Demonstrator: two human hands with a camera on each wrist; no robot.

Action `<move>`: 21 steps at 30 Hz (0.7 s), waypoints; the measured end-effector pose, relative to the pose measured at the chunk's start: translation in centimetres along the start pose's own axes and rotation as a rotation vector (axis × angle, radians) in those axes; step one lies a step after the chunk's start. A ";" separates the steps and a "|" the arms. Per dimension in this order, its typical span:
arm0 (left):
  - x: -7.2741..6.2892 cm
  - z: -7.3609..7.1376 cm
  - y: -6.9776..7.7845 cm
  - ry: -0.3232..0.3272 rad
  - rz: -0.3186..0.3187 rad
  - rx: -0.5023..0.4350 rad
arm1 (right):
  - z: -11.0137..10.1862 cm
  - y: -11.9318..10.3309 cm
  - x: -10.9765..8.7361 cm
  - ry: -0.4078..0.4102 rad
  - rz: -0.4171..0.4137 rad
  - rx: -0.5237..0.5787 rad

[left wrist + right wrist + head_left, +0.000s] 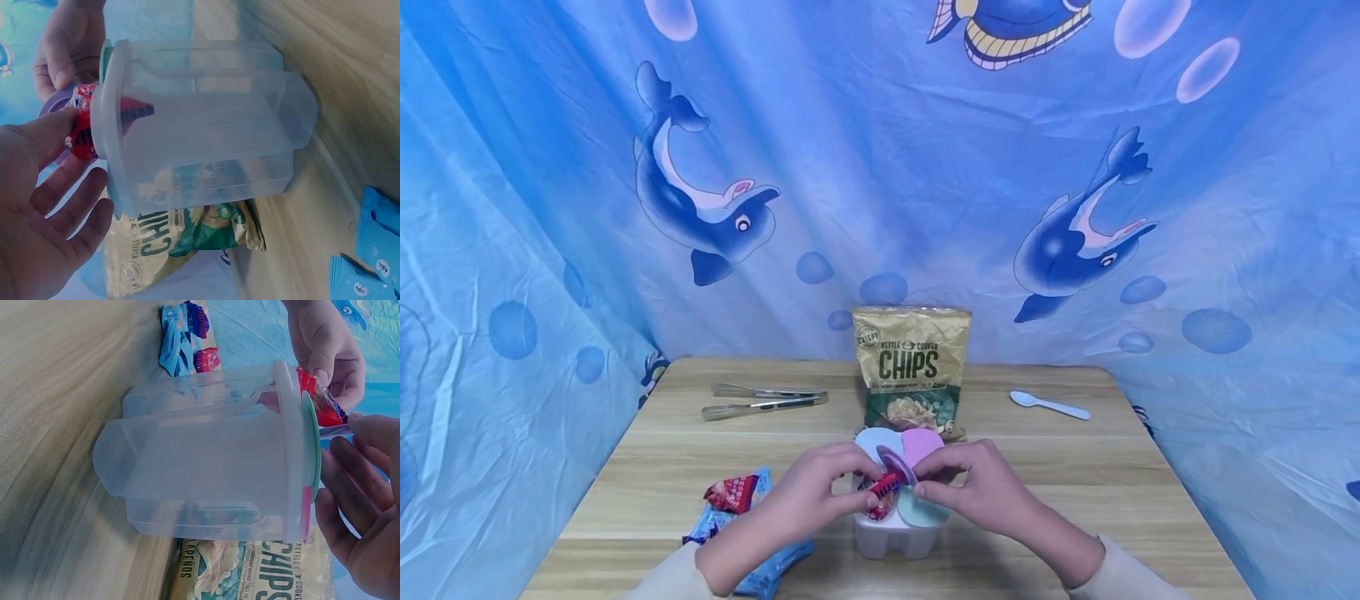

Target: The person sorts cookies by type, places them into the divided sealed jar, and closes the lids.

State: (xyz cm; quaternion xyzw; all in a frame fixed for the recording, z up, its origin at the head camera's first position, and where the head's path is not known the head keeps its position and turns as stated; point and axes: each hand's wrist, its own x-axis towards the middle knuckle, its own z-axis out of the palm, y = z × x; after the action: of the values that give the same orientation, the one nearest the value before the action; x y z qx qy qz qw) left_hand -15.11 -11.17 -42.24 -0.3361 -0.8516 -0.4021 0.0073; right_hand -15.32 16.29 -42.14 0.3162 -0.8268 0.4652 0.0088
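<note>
A translucent plastic container (206, 125) with round lids in several colours stands at the front middle. My left hand (823, 483) pinches a red-wrapped snack packet (81, 125), whose lower end pokes through the container's opening. With thumb and fingers, my right hand (973, 487) holds up the purple lid (897, 463) beside the packet. The green lid (311, 447) lies flat under that hand; the blue lid (878, 442) and pink lid (921, 444) lie flat behind.
A chips bag (912, 367) stands right behind the container. Metal tongs (767, 402) lie at the back left, a pale blue spoon (1048, 406) at the back right. Blue snack packets (767, 571) and another red packet (732, 493) lie by my left forearm.
</note>
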 end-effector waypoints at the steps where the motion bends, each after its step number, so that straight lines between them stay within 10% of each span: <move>1: 0.1 0.1 0.0 -0.002 0.008 0.020 | 0.0 0.0 0.0 0.000 0.002 -0.004; 18: 0.8 0.4 1.0 -0.029 0.237 0.418 | -0.4 0.1 -0.2 -0.013 0.013 0.012; 21: 0.5 0.4 0.9 -0.051 0.190 0.407 | -0.5 0.2 -0.2 -0.008 0.012 0.018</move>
State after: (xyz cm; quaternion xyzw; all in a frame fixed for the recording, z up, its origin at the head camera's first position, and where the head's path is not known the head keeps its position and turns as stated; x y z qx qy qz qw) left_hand -14.91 -10.18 -41.78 -0.4167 -0.8795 -0.2110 0.0911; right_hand -15.37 16.80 -42.07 0.3132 -0.8245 0.4713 -0.0002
